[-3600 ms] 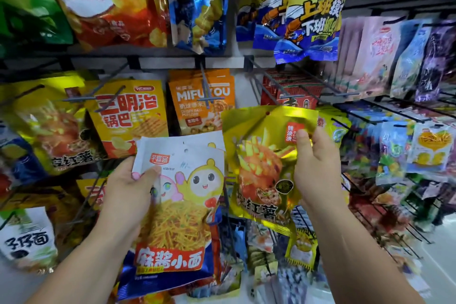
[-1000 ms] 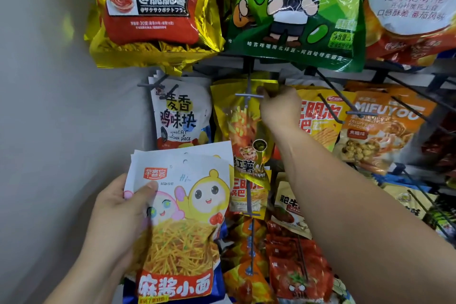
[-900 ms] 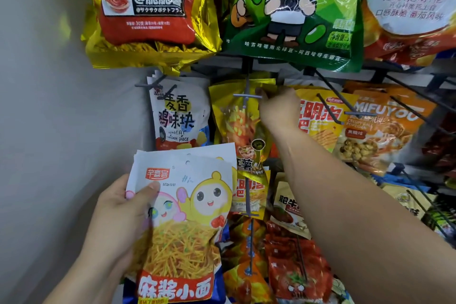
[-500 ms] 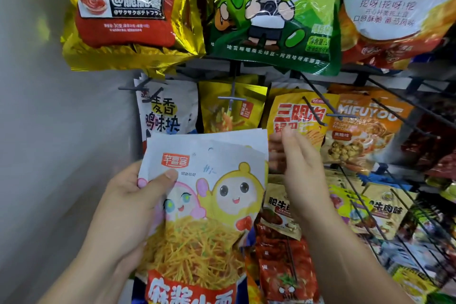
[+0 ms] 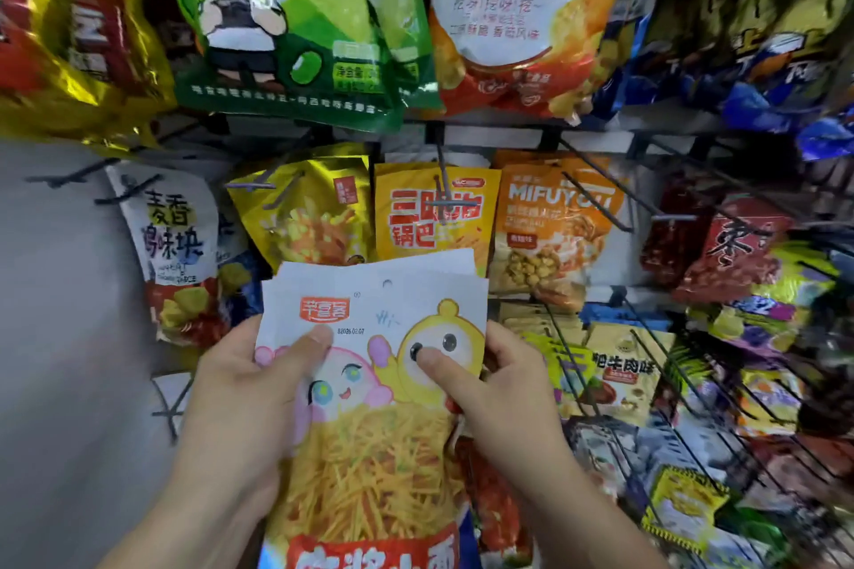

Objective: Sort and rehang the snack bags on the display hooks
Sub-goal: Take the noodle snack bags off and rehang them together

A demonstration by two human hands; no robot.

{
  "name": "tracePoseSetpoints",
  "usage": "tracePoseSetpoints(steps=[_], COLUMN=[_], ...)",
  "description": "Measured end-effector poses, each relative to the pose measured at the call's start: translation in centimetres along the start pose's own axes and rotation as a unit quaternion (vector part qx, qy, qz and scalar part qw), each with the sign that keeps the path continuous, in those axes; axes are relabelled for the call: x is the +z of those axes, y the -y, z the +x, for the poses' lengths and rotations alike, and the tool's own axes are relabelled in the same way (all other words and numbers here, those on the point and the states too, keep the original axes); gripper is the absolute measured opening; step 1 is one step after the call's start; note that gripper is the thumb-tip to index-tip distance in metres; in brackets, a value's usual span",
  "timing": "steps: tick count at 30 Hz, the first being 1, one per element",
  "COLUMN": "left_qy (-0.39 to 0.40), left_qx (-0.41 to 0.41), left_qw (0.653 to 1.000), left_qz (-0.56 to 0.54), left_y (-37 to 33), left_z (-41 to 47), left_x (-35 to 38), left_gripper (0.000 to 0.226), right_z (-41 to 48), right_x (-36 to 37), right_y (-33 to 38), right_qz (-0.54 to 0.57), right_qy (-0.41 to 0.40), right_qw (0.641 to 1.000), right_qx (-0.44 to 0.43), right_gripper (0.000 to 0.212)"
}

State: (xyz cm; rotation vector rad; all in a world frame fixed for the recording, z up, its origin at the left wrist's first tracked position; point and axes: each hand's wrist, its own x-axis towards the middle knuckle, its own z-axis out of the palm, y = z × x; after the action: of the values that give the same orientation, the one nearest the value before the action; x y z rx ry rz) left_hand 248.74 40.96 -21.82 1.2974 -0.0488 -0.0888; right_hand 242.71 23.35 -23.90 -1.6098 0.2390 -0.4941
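Left of left hand (image 5: 240, 388): bare grey wall (image 5: 69, 337), open, one wire hook (image 5: 171, 402) close by. Noodle bags (image 5: 369, 323) gripped in both hands block straight ahead. Above: hung bags (image 5: 416, 222) edge to edge. Right of right hand (image 5: 503, 393): long hook prongs (image 5: 596, 189) jut over crowded packs (image 5: 619, 374), tight.

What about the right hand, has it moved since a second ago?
Yes. The right hand has dropped from the top of the yellow bag to below it, and now pinches the white bag.
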Motion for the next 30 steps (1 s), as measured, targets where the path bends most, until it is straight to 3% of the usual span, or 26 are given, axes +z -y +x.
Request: tracePoseSetpoints(steps=[7, 14, 18, 24, 27, 30], left_qy=[-0.001, -0.001, -0.002, -0.003, -0.005, -0.006], left_qx=[0.007, -0.025, -0.035, -0.054, -0.048, -0.019], left_qw=[1.0, 1.0, 0.999, 0.998, 0.998, 0.998], left_qz=[0.004, -0.003, -0.017, 0.023, 0.03, 0.064], left_y=[3.4, 8.4, 9.8, 11.4, 11.0, 10.4], left_z=[-3.7, -6.7, -8.3, -8.7, -8.8, -8.4], left_x=[8.2, 17.0, 21.0, 23.5, 24.0, 24.0], left_gripper=[0.024, 0.016, 0.019, 0.026, 0.019, 0.019], right_z=[0.0, -0.2, -0.1, -0.1, 0.3, 0.7], right_x=[-9.8, -18.5, -22.8, -26.8, -28.4, -29.3], right_y=[-1.9, -4.5, -5.3, -5.6, -5.7, -4.8], right_qz=[-0.019, -0.097, -0.137, -0.127, -0.113, -0.101], right_qy=[0.015, -0.042, -0.083, -0.101, -0.114, -0.11], right_qw=[0.999, 0.993, 0.986, 0.984, 0.986, 0.988], right_qx=[0.031, 0.051, 0.051, 0.066, 0.046, 0.025], right_gripper=[0.01, 0.004, 0.036, 0.047, 0.016, 0.008])
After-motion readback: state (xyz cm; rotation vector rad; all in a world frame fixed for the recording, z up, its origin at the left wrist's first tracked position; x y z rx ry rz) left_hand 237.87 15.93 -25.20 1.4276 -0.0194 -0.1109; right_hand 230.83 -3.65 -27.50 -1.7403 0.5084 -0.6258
